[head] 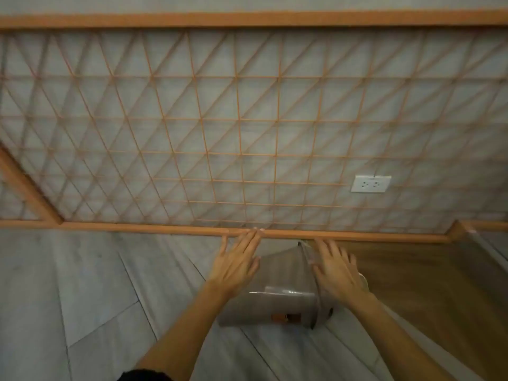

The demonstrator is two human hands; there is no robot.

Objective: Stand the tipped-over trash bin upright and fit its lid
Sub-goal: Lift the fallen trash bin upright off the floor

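A grey trash bin (277, 292) lies on its side on the tiled floor, near the foot of the wall, its wider rim end to the right and its base to the left. A small orange label shows low on its side. My left hand (236, 262) hovers flat over the bin's base end, fingers spread. My right hand (336, 270) rests flat over the rim end, fingers spread; part of the rim is hidden under it. I cannot tell whether a lid is on the rim or lies elsewhere.
A wall with an orange wooden lattice (247, 133) rises right behind the bin, with an orange baseboard (137, 228) along its foot. A white double socket (370, 184) sits on the wall at the right. Brown wood flooring (426, 284) lies right of the bin, grey tiles (96, 284) left.
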